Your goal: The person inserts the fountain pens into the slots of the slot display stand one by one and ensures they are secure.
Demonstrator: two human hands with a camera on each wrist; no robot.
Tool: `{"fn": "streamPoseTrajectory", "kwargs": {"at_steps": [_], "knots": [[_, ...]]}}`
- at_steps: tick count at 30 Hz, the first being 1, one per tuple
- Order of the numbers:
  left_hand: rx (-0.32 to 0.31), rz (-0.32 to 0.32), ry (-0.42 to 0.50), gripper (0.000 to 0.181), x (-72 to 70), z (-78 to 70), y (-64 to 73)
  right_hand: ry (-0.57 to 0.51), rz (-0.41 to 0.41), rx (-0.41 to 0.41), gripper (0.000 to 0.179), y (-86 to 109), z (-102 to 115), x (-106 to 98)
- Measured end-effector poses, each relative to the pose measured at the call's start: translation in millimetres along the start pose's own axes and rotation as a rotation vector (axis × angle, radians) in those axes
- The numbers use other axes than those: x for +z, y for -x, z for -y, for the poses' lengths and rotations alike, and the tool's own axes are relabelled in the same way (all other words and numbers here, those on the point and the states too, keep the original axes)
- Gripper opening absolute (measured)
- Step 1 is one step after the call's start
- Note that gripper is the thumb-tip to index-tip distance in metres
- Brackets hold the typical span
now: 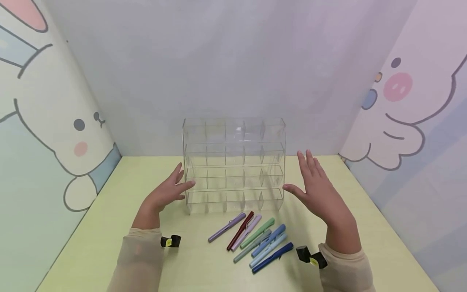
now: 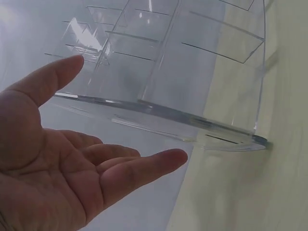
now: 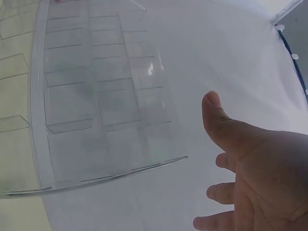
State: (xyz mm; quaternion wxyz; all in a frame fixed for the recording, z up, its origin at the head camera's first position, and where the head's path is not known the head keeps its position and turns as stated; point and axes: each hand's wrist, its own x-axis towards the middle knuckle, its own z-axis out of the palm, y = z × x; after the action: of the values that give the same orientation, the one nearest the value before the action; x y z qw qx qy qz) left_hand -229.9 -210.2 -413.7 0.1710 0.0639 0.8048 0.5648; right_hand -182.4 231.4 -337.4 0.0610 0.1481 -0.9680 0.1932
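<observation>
A clear acrylic rack [image 1: 234, 178] with several tiers of small compartments stands upright at the back of the table. At its left side my left hand [image 1: 168, 190] is held with fingers spread, the thumb overlapping the rack's edge in the head view. In the left wrist view that hand [image 2: 86, 168] has its palm turned up beside the rack's side panel [image 2: 159, 113], holding nothing. My right hand [image 1: 321, 194] is raised just off the rack's right side, fingers extended and thumb toward it. The right wrist view shows this hand [image 3: 260, 168] apart from the rack [image 3: 91, 96].
Several capped pens lie in a loose group before the rack, among them a purple pen [image 1: 227, 227], a dark red pen [image 1: 240, 231], a green pen [image 1: 257, 233] and a dark blue pen [image 1: 272, 258]. A pale curtain [image 1: 233, 61] hangs behind; cartoon-printed panels stand at both sides.
</observation>
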Motion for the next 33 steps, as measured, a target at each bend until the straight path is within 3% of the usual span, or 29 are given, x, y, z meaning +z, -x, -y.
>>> {"fn": "streamPoseTrajectory", "kwargs": {"at_steps": [5, 10, 17, 27, 33], "knots": [[0.014, 0.038, 0.013, 0.090, 1.5, 4.2, -2.2, -0.020, 0.018, 0.016, 0.101, 1.6, -2.5, -3.5], [0.028, 0.037, 0.007, 0.079, 3.7, 6.4, -2.9, -0.044, 0.053, 0.032, 0.099, 2.2, -7.2, -8.1], [0.037, 0.045, 0.012, 0.080, 2.4, 4.0, -3.6, -0.036, 0.152, 0.109, 0.101, 7.6, -15.6, -16.7], [0.035, 0.036, 0.004, 0.082, -0.5, 7.4, -5.5, -0.029, 0.239, 0.136, 0.103, 9.6, -15.5, -18.6], [0.033, 0.037, 0.003, 0.081, 0.0, 5.4, -6.6, -0.076, 0.317, 0.122, 0.092, 8.6, -17.4, -13.9]]}}
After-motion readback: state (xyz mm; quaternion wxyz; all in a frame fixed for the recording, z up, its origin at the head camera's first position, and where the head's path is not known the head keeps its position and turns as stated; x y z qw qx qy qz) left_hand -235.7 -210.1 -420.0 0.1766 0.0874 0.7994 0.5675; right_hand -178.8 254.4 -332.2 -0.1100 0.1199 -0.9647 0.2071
